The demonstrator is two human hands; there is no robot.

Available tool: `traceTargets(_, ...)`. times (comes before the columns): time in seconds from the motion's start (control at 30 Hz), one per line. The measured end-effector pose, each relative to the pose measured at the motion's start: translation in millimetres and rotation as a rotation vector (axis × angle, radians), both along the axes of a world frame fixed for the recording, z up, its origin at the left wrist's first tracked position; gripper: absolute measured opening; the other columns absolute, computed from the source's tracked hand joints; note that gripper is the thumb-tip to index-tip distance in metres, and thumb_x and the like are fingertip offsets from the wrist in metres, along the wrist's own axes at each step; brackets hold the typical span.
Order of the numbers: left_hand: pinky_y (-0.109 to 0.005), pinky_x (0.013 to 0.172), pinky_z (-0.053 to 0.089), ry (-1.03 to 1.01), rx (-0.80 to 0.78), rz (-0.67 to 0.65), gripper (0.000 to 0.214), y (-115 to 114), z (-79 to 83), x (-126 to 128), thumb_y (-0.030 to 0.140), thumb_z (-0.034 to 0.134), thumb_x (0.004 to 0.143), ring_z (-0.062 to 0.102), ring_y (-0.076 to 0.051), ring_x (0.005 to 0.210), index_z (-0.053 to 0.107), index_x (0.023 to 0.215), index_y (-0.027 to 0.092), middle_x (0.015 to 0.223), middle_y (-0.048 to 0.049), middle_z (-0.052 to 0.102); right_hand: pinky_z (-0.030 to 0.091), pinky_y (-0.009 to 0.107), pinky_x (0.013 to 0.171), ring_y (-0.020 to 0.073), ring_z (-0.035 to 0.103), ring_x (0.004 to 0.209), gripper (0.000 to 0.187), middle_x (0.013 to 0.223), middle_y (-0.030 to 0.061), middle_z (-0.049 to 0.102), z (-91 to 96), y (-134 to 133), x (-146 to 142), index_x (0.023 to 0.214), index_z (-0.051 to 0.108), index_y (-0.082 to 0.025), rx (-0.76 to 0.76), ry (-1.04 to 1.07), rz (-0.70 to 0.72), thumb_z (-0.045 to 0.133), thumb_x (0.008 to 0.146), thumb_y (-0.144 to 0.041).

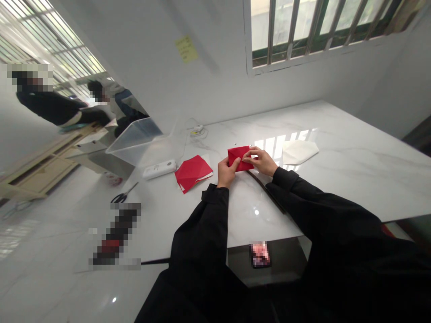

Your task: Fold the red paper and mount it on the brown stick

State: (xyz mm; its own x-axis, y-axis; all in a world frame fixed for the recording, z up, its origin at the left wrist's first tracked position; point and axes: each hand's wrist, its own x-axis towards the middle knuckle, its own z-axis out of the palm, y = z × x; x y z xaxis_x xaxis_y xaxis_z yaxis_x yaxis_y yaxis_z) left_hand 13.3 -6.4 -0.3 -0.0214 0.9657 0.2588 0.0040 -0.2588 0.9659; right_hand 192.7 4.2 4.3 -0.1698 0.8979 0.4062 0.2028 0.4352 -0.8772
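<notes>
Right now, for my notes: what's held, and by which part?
A folded red paper: the left hand grips its lower left edge, and the right hand pinches its right side.

Left hand (pixel 227 173), right hand (pixel 261 160), close together

White marble table (pixel 363 175), glossy top. At left end: clear plastic box (pixel 135 141); black-handled scissors (pixel 124 194) near the edge. Centre left: white rectangular device (pixel 159 169), just beside it a folded red paper (pixel 193 172). Far side: thin cable with a small white plug (pixel 197 130). Right of centre: folded white paper (pixel 299 151).
</notes>
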Motion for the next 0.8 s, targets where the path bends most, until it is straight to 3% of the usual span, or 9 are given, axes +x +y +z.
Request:
traceTargets(0.27,-0.029,0.07,0.052,-0.021,-0.012,-0.007,0.043,-0.9,1.0,0.3,0.05,0.082,0.072,0.067,-0.018,0.073,0.077,0.092,0.013,0.084,-0.0063,0.076,0.056,0.034,0.078,0.0221,0.063,0.098,0.02,0.106,0.0084,0.065,-3.6,1.5,1.4,0.088,0.079,-0.022,-0.019,0.021,0.044,0.075,0.084,-0.041)
traceTargets(0.8,-0.029,0.071,0.053,-0.022,0.003,-0.022,0.042,0.2,0.4,2.2,0.049,0.081,0.073,0.067,-0.018,0.074,0.078,0.093,0.013,0.087,-0.0064,0.077,0.052,0.036,0.086,0.0218,0.063,0.091,0.022,0.095,0.0072,0.069,-2.6,-0.4,-0.5,0.085,0.072,-0.021,0.031,-0.071,-0.016,0.066,0.09,-0.042)
